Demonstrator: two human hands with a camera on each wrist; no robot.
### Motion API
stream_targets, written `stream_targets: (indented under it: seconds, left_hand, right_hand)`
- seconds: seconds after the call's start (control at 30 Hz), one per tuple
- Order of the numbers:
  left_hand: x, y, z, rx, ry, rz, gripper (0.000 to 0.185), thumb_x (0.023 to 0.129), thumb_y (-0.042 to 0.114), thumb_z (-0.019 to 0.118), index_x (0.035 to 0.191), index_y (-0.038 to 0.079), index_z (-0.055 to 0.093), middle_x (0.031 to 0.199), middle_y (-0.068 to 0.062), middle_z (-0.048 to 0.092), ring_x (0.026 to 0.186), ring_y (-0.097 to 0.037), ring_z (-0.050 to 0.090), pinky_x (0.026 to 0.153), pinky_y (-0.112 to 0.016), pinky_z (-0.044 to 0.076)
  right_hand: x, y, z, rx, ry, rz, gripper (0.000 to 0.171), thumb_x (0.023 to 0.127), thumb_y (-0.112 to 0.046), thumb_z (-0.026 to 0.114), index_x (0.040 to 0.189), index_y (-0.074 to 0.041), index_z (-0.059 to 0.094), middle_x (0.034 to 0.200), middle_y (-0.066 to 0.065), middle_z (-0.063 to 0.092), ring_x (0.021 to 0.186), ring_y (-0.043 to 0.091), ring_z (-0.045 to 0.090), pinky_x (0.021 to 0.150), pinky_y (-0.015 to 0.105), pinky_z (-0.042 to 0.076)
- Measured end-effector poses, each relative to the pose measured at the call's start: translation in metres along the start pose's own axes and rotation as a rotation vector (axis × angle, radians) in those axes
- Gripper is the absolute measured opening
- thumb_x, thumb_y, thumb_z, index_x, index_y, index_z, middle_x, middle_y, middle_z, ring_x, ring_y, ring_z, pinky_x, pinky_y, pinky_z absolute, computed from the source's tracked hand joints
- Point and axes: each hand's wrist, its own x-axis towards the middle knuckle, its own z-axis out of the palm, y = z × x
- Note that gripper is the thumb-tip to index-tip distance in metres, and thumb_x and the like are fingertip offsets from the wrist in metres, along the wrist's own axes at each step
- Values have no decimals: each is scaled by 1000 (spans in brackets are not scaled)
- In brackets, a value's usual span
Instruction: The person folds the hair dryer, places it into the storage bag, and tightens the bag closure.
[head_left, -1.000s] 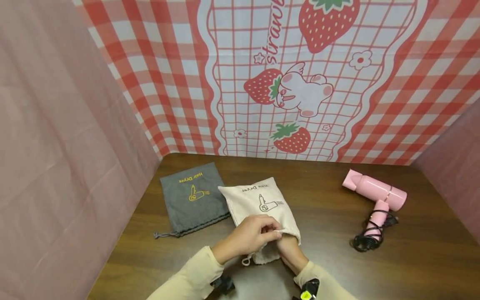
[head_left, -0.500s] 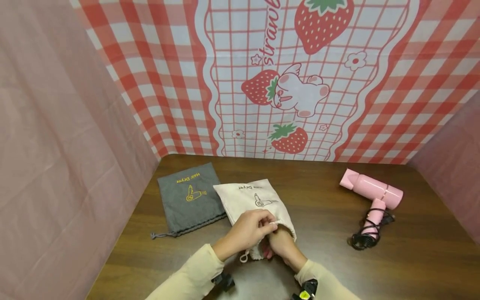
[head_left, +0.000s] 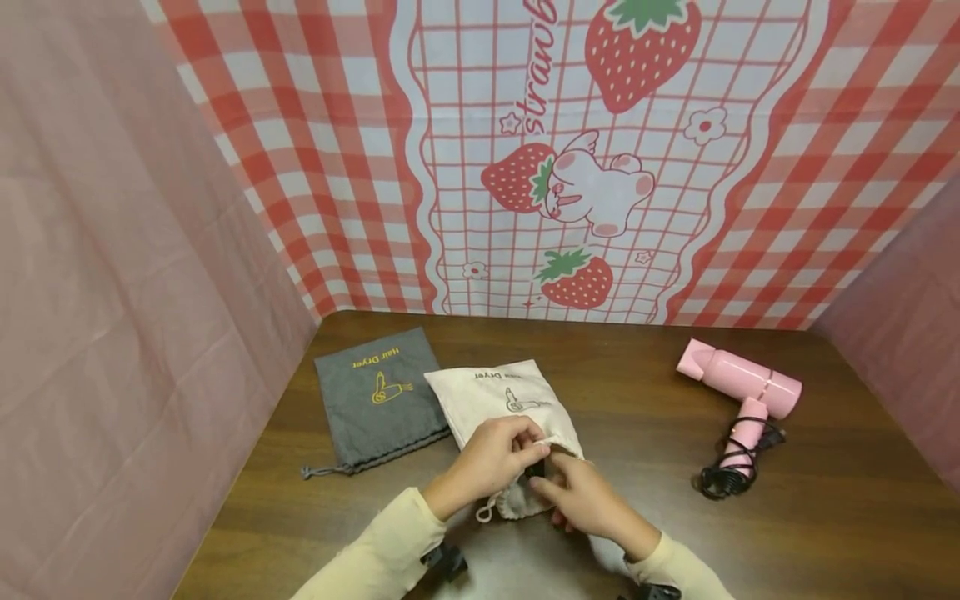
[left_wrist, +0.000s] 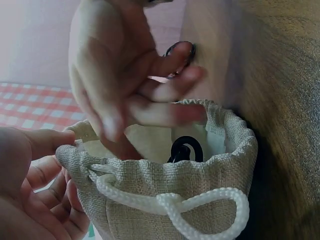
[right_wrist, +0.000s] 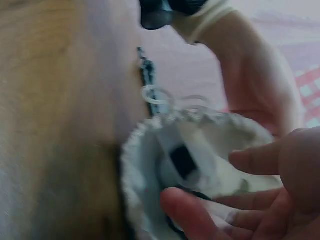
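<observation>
A cream drawstring bag [head_left: 487, 396], printed "Hair Dryer", lies on the table with its mouth towards me. My left hand [head_left: 487, 458] pinches the rim of that mouth and keeps it spread. Over the opening is my right hand [head_left: 592, 498], its fingers apart and holding nothing in the right wrist view. Inside, the left wrist view shows a black loop [left_wrist: 195, 145]. A pale piece with a black patch [right_wrist: 183, 161] shows inside in the right wrist view. The bag's white drawstring [left_wrist: 220, 196] hangs in a loop outside.
Left of the cream bag, partly under its corner, lies a grey drawstring bag [head_left: 348, 408], also marked "Hair Dryer". A pink hair dryer [head_left: 746, 377] with a black cord [head_left: 723, 481] wrapped round its handle rests at the right. Checked cloth [head_left: 360, 250] hangs behind the table.
My right hand has come out of the cream bag, back towards me and to the right. The left hand keeps its pinch on the rim.
</observation>
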Motion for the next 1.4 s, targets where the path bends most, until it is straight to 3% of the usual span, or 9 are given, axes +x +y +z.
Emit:
stream_targets:
  seconds: [0.13,0.3,0.43,0.57,0.7,0.87,1.1,1.27,1.4]
  left_hand:
    - [-1,0,0,-7,-3,-17,7,89,19,69,88,12,69,70,3,61,57,5,44,57,-14,40]
    - [-3,-1,0,-14,0,-28,7,87,18,70,87,11,69,69,3,61,55,5,44,55,-14,40]
    - [-3,-1,0,-5,-1,-23,7,87,17,70,86,11,68,69,2,61,56,5,44,56,-13,40]
    - [-3,-1,0,12,-2,5,6,87,15,69,85,10,68,70,0,63,57,5,44,57,-13,41]
    - [-4,-1,0,27,4,17,4,86,13,69,85,10,67,70,-1,63,59,4,45,57,-14,40]
    - [-6,-1,-1,15,10,10,7,86,16,70,84,9,67,69,-1,62,58,5,44,57,-14,41]
    - [-6,0,1,17,0,27,8,85,16,70,82,10,67,68,1,62,58,6,42,56,-13,40]
    - [-8,-4,1,164,71,119,6,78,12,71,80,12,65,68,6,59,58,6,43,55,-12,38]
    - [-9,-8,0,341,133,140,15,68,11,70,78,16,61,70,8,55,60,1,45,56,-14,36]
  right_hand:
    - [-5,-4,-15,-16,37,-70,24,96,-21,61,89,1,65,54,4,59,40,1,49,39,23,43]
    - [-8,-8,-28,-60,190,-157,31,92,-20,66,64,-8,59,48,-8,49,39,-5,40,39,21,37]
    - [-5,-9,-30,-155,362,-276,23,82,-15,76,67,-16,59,55,-12,49,48,-7,40,44,19,38]
    - [0,-8,-25,-271,465,-382,25,72,-14,84,76,-16,59,67,-10,51,59,-5,42,51,17,39]
    - [4,-7,-22,-365,512,-442,33,67,-16,88,83,-14,59,76,-5,50,64,1,45,55,16,40]
    - [7,-7,-21,-440,501,-472,37,64,-8,87,89,-13,60,82,0,52,68,5,48,57,19,42]
    - [15,-2,-20,-544,562,-503,34,58,4,78,80,-12,58,75,-2,49,64,6,46,55,21,39]
    - [17,3,-22,-587,617,-535,31,57,5,72,77,-13,56,71,-4,46,58,7,42,50,23,36]
    - [18,6,-26,-626,640,-482,28,59,4,71,76,-13,56,73,-2,46,55,12,45,47,27,36]
